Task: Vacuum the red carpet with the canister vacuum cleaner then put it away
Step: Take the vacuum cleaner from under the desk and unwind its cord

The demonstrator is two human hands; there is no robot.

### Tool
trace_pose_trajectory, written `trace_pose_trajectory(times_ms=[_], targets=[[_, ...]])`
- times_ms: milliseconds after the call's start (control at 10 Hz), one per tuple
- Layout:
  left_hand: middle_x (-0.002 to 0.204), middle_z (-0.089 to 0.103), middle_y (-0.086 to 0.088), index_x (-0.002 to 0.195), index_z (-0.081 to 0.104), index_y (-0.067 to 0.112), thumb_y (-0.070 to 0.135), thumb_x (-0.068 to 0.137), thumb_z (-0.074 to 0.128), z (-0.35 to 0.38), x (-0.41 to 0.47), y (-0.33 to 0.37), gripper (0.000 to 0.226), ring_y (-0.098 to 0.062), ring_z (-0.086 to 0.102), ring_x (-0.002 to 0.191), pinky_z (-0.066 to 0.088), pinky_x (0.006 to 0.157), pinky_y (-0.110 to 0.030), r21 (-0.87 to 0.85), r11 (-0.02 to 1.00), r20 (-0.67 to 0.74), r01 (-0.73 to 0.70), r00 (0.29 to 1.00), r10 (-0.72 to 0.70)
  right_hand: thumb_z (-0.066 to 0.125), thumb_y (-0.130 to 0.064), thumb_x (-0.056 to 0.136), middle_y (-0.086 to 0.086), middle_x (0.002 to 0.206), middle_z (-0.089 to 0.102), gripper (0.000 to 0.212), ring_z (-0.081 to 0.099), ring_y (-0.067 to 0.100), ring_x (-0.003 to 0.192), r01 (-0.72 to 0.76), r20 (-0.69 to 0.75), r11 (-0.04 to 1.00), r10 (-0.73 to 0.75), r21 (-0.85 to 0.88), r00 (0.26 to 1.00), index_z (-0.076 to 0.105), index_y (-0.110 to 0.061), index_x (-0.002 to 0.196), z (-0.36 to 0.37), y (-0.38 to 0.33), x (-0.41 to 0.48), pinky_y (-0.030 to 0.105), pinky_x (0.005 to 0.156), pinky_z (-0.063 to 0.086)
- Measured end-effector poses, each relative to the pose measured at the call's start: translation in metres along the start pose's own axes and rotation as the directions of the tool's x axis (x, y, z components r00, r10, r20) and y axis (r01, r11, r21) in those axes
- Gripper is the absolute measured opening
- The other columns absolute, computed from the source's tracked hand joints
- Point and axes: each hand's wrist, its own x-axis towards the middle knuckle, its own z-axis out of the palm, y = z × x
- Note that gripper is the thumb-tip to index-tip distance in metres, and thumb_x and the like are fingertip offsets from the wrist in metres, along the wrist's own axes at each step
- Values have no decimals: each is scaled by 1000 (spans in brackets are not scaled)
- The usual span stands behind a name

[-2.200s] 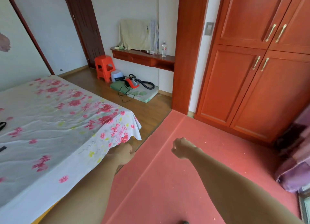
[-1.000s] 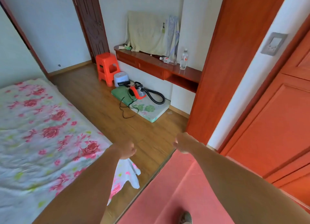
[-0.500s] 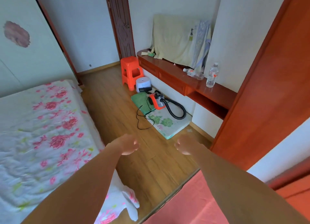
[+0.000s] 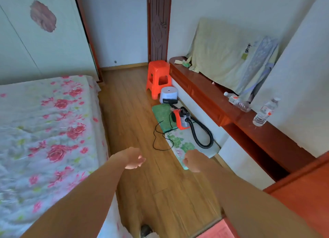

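Observation:
A small canister vacuum cleaner [image 4: 182,119], orange with a grey body, stands on a floral mat [image 4: 181,145] by the right wall. Its black hose [image 4: 201,136] loops to the right and its black cord [image 4: 156,138] trails over the wooden floor. A corner of the red carpet [image 4: 216,231] shows at the bottom edge. My left hand [image 4: 133,158] is stretched out over the floor with loosely relaxed fingers, holding nothing. My right hand [image 4: 191,160] hangs over the mat's near end with fingers curled, also holding nothing. Both hands are well short of the vacuum.
A bed [image 4: 44,134] with a rose-print sheet fills the left side. An orange plastic stool [image 4: 158,78] and a white round appliance [image 4: 169,95] stand beyond the vacuum. A wooden shelf [image 4: 222,109] along the right wall carries two water bottles [image 4: 263,114]. Wooden floor runs between bed and shelf.
The view has moved off the red carpet and forward along the wooden floor. The vacuum cleaner is now much closer. Both arms stay stretched out ahead, holding nothing.

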Motion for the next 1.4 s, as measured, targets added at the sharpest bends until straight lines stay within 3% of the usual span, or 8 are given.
trace_pose_trajectory(times_ms=[100,200,400,500,700,1100,1300,1400], targets=[[107,69,-4,113,67,13,32,104,45,-44,42,-19,30,-18,67,97,55,87,-33,-54,999,-48,-3,999,0,41,-20,100,-1,59,39,41,37,15,51,-64,-6,997,64,-33,998,38,-16,59,-39,1,56,25,48,28],[127,59,-8,134,52,10,12,104,46,-83,72,-49,31,-25,61,111,54,92,-35,-49,998,-37,-27,999,25,44,-17,97,0,56,37,39,36,19,50,-73,-36,997,73,1,997,38,-15,59,-81,-17,107,26,47,28],[113,69,-7,123,64,7,26,105,47,-128,142,-96,31,-19,68,101,54,85,-27,41,999,-23,17,1000,-16,38,-15,100,1,57,30,42,27,14,49,92,-47,994,-89,56,995,29,-14,59,-113,-58,197,27,52,27],[130,60,-8,141,48,8,9,103,49,-141,177,-121,38,-22,62,115,52,94,-26,-26,999,29,20,999,-19,38,-16,101,0,55,31,44,29,14,48,112,-32,992,-110,64,993,30,-14,58,-118,-63,243,24,49,25],[110,67,-3,108,68,14,13,104,46,-186,263,-145,22,-17,66,103,55,92,-28,-7,1000,44,1,999,-1,40,-16,100,1,53,31,46,30,16,48,102,-1,993,-102,63,995,32,-13,55,-147,-52,354,26,48,25],[99,66,2,92,62,22,16,104,46,-318,422,-185,21,-9,63,88,53,88,-25,-56,996,62,68,996,-64,47,-22,101,-3,52,37,48,37,11,47,190,16,976,-192,110,981,37,-18,54,-254,-71,554,26,52,32],[96,70,4,98,66,19,20,104,41,-365,524,-203,26,-9,65,88,55,90,-34,-42,999,129,34,991,-28,43,-17,100,0,55,32,43,29,13,47,56,77,998,-58,30,995,36,-13,58,-282,-56,637,24,47,24],[114,63,1,117,64,12,11,104,43,-398,582,-215,25,-14,63,98,54,87,-29,-27,1000,175,-14,984,19,46,-10,97,0,62,45,32,36,15,53,-112,104,992,106,64,989,51,-14,66,-296,-51,676,26,50,39]])
